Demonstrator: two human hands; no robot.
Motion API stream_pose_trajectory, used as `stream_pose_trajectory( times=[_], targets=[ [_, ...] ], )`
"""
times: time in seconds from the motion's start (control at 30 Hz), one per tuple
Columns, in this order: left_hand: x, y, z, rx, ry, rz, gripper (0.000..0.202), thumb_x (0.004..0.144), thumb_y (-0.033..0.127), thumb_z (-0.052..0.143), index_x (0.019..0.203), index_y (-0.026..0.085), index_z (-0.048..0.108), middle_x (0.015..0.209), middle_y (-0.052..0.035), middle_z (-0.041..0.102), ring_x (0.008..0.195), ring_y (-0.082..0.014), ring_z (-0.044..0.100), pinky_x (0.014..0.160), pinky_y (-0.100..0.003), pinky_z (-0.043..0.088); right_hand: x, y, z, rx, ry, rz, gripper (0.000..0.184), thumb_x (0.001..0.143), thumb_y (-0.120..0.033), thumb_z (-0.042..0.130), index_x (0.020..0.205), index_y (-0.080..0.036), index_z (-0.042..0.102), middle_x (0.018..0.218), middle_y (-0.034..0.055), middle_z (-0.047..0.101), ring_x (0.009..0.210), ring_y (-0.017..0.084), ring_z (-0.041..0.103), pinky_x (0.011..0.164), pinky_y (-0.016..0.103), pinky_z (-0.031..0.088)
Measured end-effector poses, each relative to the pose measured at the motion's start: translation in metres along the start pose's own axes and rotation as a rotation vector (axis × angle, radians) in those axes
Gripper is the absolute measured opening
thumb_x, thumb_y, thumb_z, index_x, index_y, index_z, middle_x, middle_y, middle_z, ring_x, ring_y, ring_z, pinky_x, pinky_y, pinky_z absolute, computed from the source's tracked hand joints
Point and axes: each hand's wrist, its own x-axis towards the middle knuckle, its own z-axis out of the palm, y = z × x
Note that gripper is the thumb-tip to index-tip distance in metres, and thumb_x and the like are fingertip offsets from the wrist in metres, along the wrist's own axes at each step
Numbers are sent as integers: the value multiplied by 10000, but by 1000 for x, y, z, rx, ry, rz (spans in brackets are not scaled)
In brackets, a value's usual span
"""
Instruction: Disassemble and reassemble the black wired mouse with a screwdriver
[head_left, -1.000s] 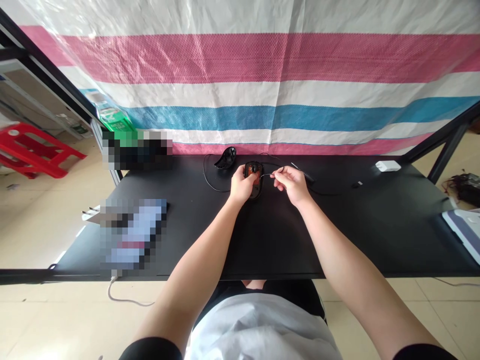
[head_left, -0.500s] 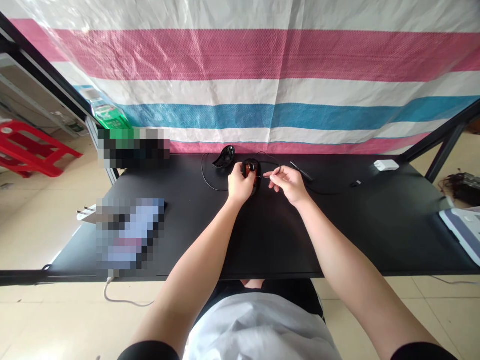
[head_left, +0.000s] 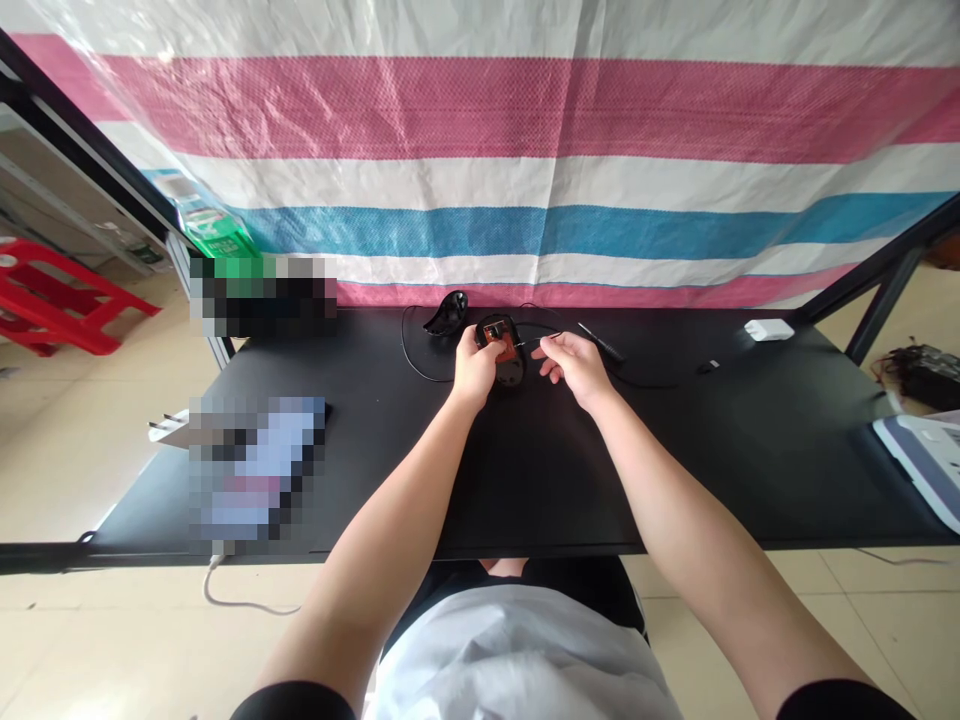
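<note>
My left hand point(head_left: 474, 370) grips an opened computer mouse point(head_left: 504, 350) from its left side, with a red-orange circuit board showing in the black base. My right hand point(head_left: 574, 368) is just to the right, its fingertips pinching a thin black cable point(head_left: 541, 343) that runs from the mouse. The mouse's detached black top shell point(head_left: 448, 313) lies upside down beyond my left hand. A small black screwdriver point(head_left: 600, 342) lies just beyond my right hand, not touching it. Part of the circuit board is hidden by my left fingers.
The black table point(head_left: 540, 470) holds a white plug adapter point(head_left: 769, 330) at the back right and pixelated items point(head_left: 259, 465) at the left. A black cable loops across the table's back. A red plastic stool point(head_left: 45, 295) stands on the tiled floor at the left.
The whole view has drifted slightly left and upward. My left hand has shifted a little left, showing more of the mouse's board. My right hand still pinches the cable.
</note>
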Motion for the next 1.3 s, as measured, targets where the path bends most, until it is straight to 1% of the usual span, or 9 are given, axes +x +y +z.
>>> stream_pose_trajectory(
  times=[0.13, 0.27, 0.43, 0.53, 0.67, 0.8, 0.97, 1.13, 1.3],
  targets=[
    [-3, 0, 1, -52, -26, -52, 249, 613, 170, 626, 850, 179, 549, 760, 29, 593, 696, -115, 584, 667, -238, 500, -2, 3, 1, -110, -50, -81, 392, 666, -529, 780, 821, -185, 673, 723, 34, 699, 554, 139, 604, 416, 234, 419],
    [-7, 2, 4, -117, -51, -124, 300, 637, 180, 616, 923, 201, 526, 816, 18, 615, 731, -139, 620, 639, -254, 510, -4, 6, 2, -276, -28, -229, 316, 734, -439, 737, 931, -194, 704, 876, 51, 734, 634, 153, 630, 588, 302, 530],
    [-11, 5, 8, -254, -100, -156, 305, 667, 159, 620, 948, 195, 509, 838, 11, 626, 736, -128, 640, 630, -244, 529, -8, 6, 4, -453, -6, -365, 308, 768, -364, 704, 1035, -210, 702, 941, 54, 736, 626, 158, 619, 635, 332, 541],
    [-14, 7, 8, -287, -161, -146, 325, 656, 177, 642, 955, 195, 516, 836, 19, 622, 738, -123, 635, 640, -247, 534, -7, 6, 3, -455, 27, -393, 284, 816, -370, 647, 1039, -204, 704, 978, 80, 743, 677, 193, 657, 677, 365, 557],
    [-14, 8, 7, -201, -193, -139, 294, 649, 203, 628, 930, 180, 544, 830, 2, 633, 766, -145, 641, 642, -261, 535, -4, 7, 0, -396, 110, -412, 292, 856, -448, 602, 984, -210, 714, 1012, 101, 749, 831, 248, 706, 784, 404, 570],
    [-10, 4, 5, -37, -148, -110, 353, 627, 173, 634, 970, 171, 555, 869, -24, 647, 766, -165, 649, 599, -267, 538, -2, 8, -2, -403, 172, -430, 292, 869, -475, 586, 939, -223, 716, 987, 92, 757, 877, 257, 708, 827, 415, 569],
    [-5, -3, 1, 83, -167, -10, 544, 613, 142, 665, 1144, 185, 552, 880, -22, 641, 702, -154, 637, 551, -249, 526, -1, 9, -3, -438, 172, -459, 258, 873, -441, 582, 923, -224, 712, 989, 94, 755, 900, 261, 706, 849, 422, 566],
    [-4, -6, 0, 103, -152, 39, 564, 624, 164, 698, 1168, 192, 551, 910, -27, 648, 706, -145, 639, 596, -257, 546, -2, 9, -3, -452, 147, -438, 228, 850, -400, 606, 950, -223, 709, 993, 85, 755, 875, 251, 704, 802, 405, 572],
    [-5, -6, 0, 149, -116, 83, 566, 633, 150, 687, 1178, 185, 542, 877, -18, 648, 653, -127, 618, 581, -248, 535, -4, 9, -1, -440, 145, -419, 253, 815, -343, 634, 1025, -214, 693, 996, 88, 748, 862, 242, 700, 782, 389, 575]
  ],
)
